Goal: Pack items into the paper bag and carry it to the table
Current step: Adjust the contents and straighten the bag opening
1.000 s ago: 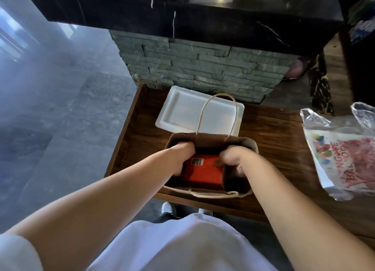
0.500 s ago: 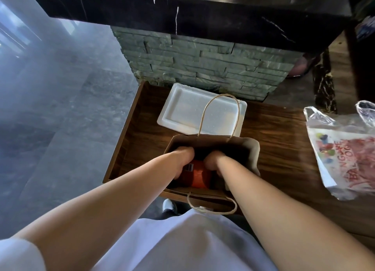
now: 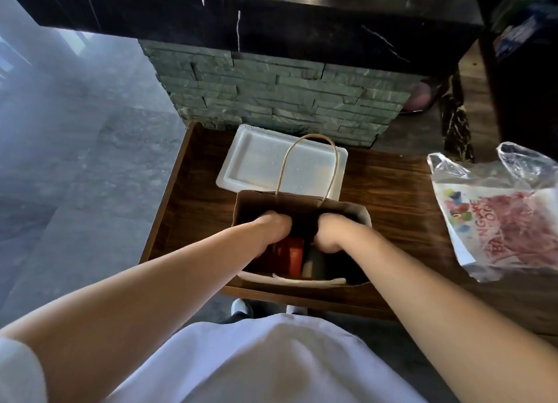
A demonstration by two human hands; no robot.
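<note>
The paper bag point(image 3: 302, 209) stands upright and open on the wooden surface point(image 3: 392, 197), close to its near edge, so the person can look straight down into the mouth while working. Both hands are plunged in at the wrist. The left hand point(image 3: 271, 229) sits on the left side of the opening and the right hand point(image 3: 327, 232) on the right, knuckles up and fingers pointing down into the dark interior. Each hand looks curled, but the fingers are hidden below the knuckles, so it cannot be told how far they are closed or what they grip.

Between and just below the 2 hands a red box point(image 3: 290, 253) shows inside the bag, apparently standing on edge, with a darker item beside it on the right that is too shadowed to name. Using 2 hands probably serves to seat the box squarely against the bottom and keep the soft walls spread.

The far handle point(image 3: 308, 164) arches upright; the near handle point(image 3: 308, 280) lies folded flat over the front rim, out of the way. A white foam tray point(image 3: 256, 164) lies just behind the bag and a printed plastic bag point(image 3: 498, 218) well to the right, possibly awaiting packing.
</note>
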